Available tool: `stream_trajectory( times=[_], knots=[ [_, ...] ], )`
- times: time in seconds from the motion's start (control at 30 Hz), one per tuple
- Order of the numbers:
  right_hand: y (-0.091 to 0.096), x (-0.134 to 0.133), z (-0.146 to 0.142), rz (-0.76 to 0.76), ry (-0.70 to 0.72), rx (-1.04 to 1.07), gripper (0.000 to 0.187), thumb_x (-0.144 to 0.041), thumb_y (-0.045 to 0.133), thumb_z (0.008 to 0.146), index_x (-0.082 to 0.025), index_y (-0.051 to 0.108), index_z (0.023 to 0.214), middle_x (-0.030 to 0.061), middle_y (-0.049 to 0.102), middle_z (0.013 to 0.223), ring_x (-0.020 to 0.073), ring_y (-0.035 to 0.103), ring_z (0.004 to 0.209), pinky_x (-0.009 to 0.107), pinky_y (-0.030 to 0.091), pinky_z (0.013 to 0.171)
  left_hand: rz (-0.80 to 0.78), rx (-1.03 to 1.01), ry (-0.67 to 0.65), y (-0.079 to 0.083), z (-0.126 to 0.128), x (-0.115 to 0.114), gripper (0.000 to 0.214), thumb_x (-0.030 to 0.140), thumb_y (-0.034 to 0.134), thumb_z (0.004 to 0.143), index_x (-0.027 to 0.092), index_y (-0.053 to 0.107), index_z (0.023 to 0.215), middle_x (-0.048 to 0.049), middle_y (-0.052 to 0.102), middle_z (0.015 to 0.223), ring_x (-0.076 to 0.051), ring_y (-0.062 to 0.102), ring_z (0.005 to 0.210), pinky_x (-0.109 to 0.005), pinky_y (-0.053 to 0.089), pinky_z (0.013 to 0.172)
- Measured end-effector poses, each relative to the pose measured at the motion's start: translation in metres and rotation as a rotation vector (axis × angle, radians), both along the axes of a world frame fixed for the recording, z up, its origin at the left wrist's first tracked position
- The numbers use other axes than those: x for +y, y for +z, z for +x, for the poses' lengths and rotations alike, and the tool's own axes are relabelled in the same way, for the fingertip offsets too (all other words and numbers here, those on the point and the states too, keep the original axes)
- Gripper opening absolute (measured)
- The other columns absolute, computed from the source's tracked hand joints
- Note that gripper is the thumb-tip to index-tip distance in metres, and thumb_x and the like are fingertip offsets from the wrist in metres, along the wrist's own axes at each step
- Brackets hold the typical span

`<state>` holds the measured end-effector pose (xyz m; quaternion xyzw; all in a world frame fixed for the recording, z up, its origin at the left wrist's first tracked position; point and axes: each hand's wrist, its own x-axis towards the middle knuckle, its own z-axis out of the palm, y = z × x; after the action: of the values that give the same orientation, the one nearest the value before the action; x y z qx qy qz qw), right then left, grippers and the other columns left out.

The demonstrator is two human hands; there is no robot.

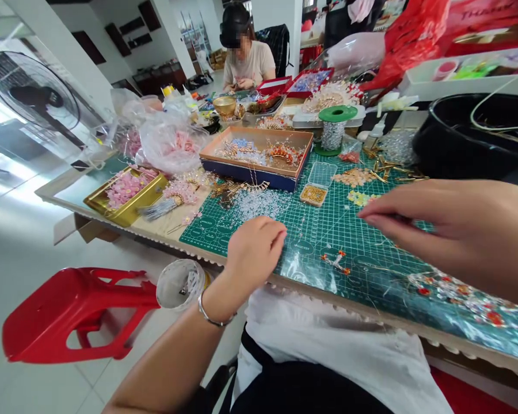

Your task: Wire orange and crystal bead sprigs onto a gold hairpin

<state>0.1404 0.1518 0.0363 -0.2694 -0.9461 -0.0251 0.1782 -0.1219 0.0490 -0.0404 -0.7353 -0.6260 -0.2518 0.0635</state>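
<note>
My left hand (255,250), with a silver bangle at the wrist, is closed above the front edge of the green cutting mat (302,221). Its fingers curl inward; whatever they may pinch is hidden. Over the mat's right side my right hand (440,215) is closed, thumb and fingertips pressed together beside some pale yellow flower pieces (359,198). I cannot make out anything between them. Between the hands lies a small wired bead sprig (337,262) with orange-red tips. Clear beads (259,204) are heaped just beyond my left hand. A small lidded plastic box (313,194) holds gold beads.
Beaded pieces (461,296) lie at front right. Behind stand a shallow box (254,150) of ornaments, a green spool (334,129) and a black container (479,132). At left are a gold tray (147,198), a red stool (82,310) and a bucket (182,283). Another person (248,57) sits opposite.
</note>
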Motion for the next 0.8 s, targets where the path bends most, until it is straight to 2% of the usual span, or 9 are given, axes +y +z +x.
stream_trajectory(
  times=[0.03,0.07,0.17,0.23,0.3,0.43,0.6,0.73,0.8],
  knots=[
    [0.001,0.014,-0.016,0.001,0.079,-0.106,0.038,-0.04,0.037,0.103,-0.027,0.072,0.095,0.0054,0.076,0.091,0.0248,0.069,0.075,0.043,0.052,0.066,-0.015,0.016,0.009,0.0,-0.009,0.006,0.018,0.019,0.055,0.1,0.018,0.073,0.098,-0.0062,0.074,0.097,-0.022,0.068,0.089,-0.036,0.055,0.081],
    [-0.001,0.027,-0.033,-0.028,0.159,-0.21,0.032,-0.035,0.044,0.101,-0.026,0.073,0.094,0.0047,0.075,0.089,0.024,0.069,0.076,0.041,0.052,0.067,-0.03,0.034,0.007,-0.001,-0.016,0.012,0.018,0.018,0.056,0.099,0.018,0.074,0.098,-0.0065,0.075,0.096,-0.022,0.069,0.089,-0.037,0.055,0.081],
    [-0.02,0.059,-0.075,-0.06,0.283,-0.418,0.018,-0.021,0.059,0.091,-0.021,0.072,0.079,0.004,0.07,0.081,0.0208,0.066,0.076,0.036,0.05,0.068,-0.087,0.094,-0.061,-0.005,-0.022,0.031,0.018,0.017,0.059,0.097,0.019,0.076,0.099,-0.0055,0.075,0.096,-0.022,0.069,0.091,-0.036,0.054,0.082],
    [-0.038,0.073,-0.094,-0.063,0.346,-0.528,0.012,-0.021,0.064,0.093,-0.018,0.071,0.084,0.0034,0.069,0.084,0.0175,0.065,0.077,0.034,0.053,0.071,-0.118,0.131,-0.129,-0.007,-0.018,0.041,0.019,0.018,0.058,0.098,0.02,0.077,0.098,-0.0049,0.075,0.096,-0.022,0.068,0.093,-0.035,0.053,0.082],
    [-0.054,0.081,-0.102,-0.068,0.397,-0.599,0.013,-0.03,0.065,0.098,-0.017,0.069,0.096,0.0032,0.07,0.094,0.0155,0.065,0.082,0.034,0.057,0.076,-0.137,0.16,-0.18,-0.009,-0.011,0.048,0.022,0.02,0.056,0.099,0.02,0.077,0.097,-0.0054,0.075,0.094,-0.022,0.068,0.093,-0.035,0.052,0.081],
    [-0.069,0.087,-0.101,-0.07,0.454,-0.617,0.02,-0.035,0.063,0.1,-0.016,0.068,0.105,0.0043,0.07,0.103,0.0167,0.067,0.09,0.037,0.059,0.081,-0.155,0.201,-0.216,-0.016,-0.005,0.055,0.023,0.016,0.052,0.098,0.017,0.075,0.095,-0.0071,0.073,0.091,-0.023,0.067,0.089,-0.036,0.05,0.078],
    [-0.069,0.09,-0.088,-0.049,0.469,-0.607,0.014,-0.03,0.064,0.1,-0.016,0.067,0.098,0.0029,0.067,0.096,0.0169,0.065,0.089,0.036,0.057,0.08,-0.165,0.222,-0.21,-0.023,-0.013,0.058,0.024,0.015,0.05,0.098,0.017,0.072,0.087,-0.0072,0.071,0.087,-0.023,0.065,0.082,-0.035,0.048,0.071],
    [-0.066,0.09,-0.077,-0.006,0.428,-0.614,0.01,-0.024,0.063,0.099,-0.015,0.066,0.096,0.003,0.066,0.096,0.017,0.064,0.087,0.036,0.057,0.078,-0.16,0.221,-0.227,-0.015,-0.013,0.053,0.024,0.013,0.05,0.097,0.018,0.072,0.091,-0.0069,0.071,0.09,-0.022,0.065,0.083,-0.032,0.046,0.068],
    [-0.066,0.088,-0.075,0.002,0.425,-0.623,0.01,-0.025,0.064,0.099,-0.015,0.066,0.099,0.0032,0.066,0.098,0.0168,0.065,0.087,0.036,0.058,0.078,-0.156,0.217,-0.245,-0.009,-0.008,0.047,0.024,0.018,0.05,0.1,0.018,0.073,0.092,-0.0064,0.072,0.09,-0.021,0.065,0.084,-0.032,0.046,0.069]
  ],
)
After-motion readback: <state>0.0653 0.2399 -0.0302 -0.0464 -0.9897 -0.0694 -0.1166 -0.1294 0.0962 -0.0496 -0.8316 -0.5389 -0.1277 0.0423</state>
